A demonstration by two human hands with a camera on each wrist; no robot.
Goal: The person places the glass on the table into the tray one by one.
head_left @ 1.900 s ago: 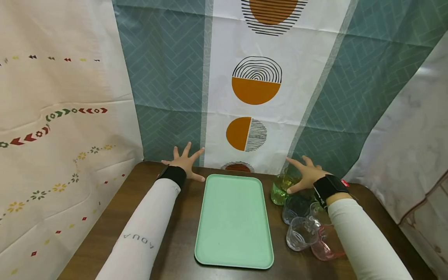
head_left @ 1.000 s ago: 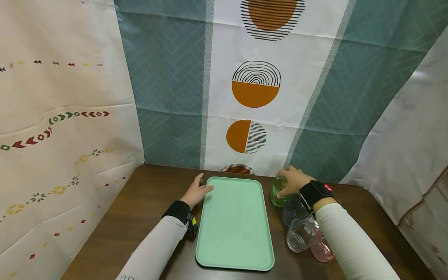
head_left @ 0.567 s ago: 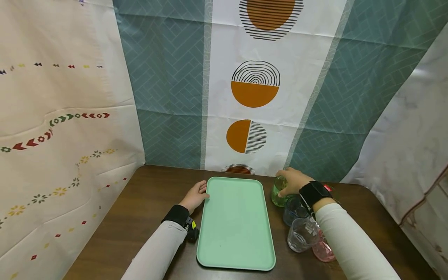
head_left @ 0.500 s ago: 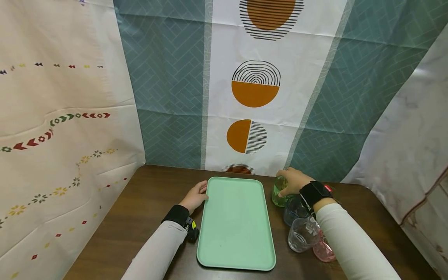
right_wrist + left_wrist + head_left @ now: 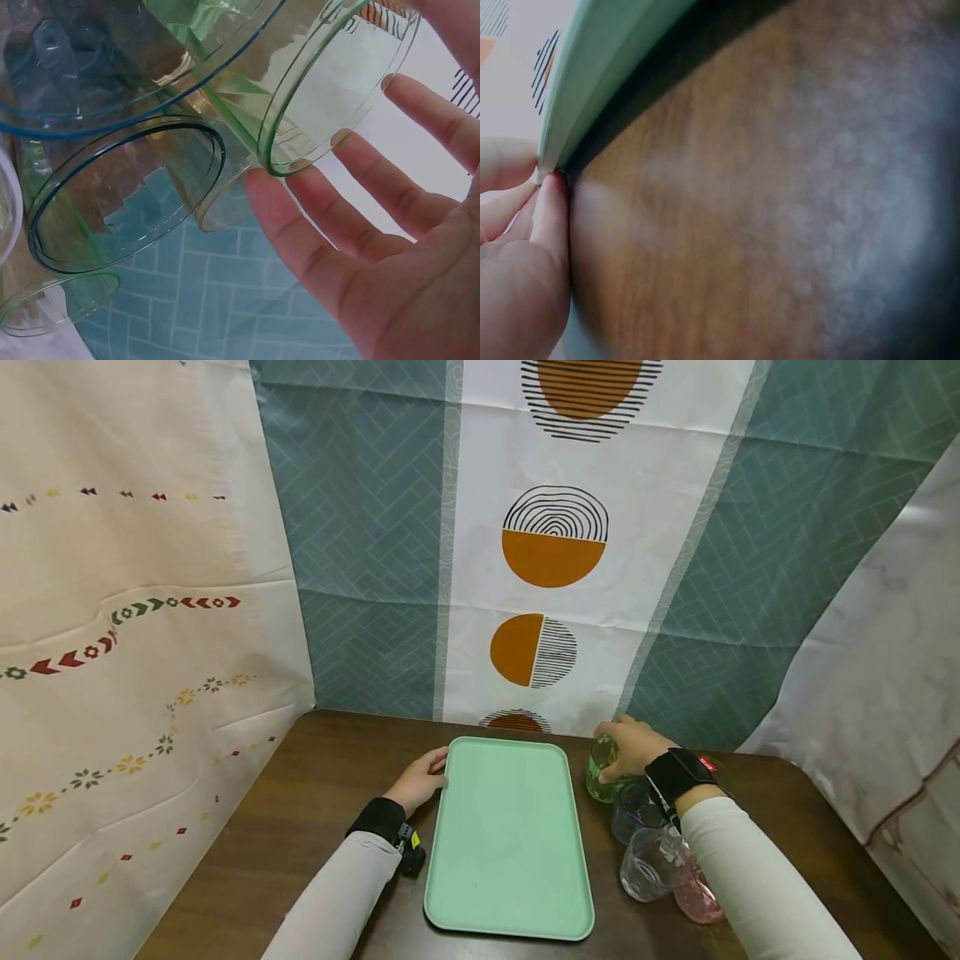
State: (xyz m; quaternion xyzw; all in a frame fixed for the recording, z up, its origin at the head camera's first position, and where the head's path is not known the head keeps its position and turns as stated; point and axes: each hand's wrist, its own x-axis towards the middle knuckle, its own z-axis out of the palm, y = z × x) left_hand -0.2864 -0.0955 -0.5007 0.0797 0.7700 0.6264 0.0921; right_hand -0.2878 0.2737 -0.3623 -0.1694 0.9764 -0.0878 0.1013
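Note:
In the head view, a pale green tray [image 5: 510,835] lies flat on the brown table. My left hand [image 5: 414,785] is at its left side, near the far corner. The left wrist view shows the thumb and fingertips pinching the tray's rim [image 5: 551,154]. To the right of the tray, my right hand [image 5: 633,750] reaches round a green glass [image 5: 597,778]. Seen from the right wrist, its fingers curve along the glass, fingertips [image 5: 341,136] at the rim. The thumb is mostly cut off at the corner of that view.
Nearer me stand a bluish glass [image 5: 632,814], a clear glass [image 5: 645,870] and a pink glass [image 5: 697,900], partly covered by the right forearm. More glass rims [image 5: 124,266] crowd the right wrist view. A patterned cloth [image 5: 551,643] hangs behind the table.
Both hands were spread over the table's far part. The left came down to the tray's edge and took its rim; the right moved left onto the green glass. Both stay still lately.

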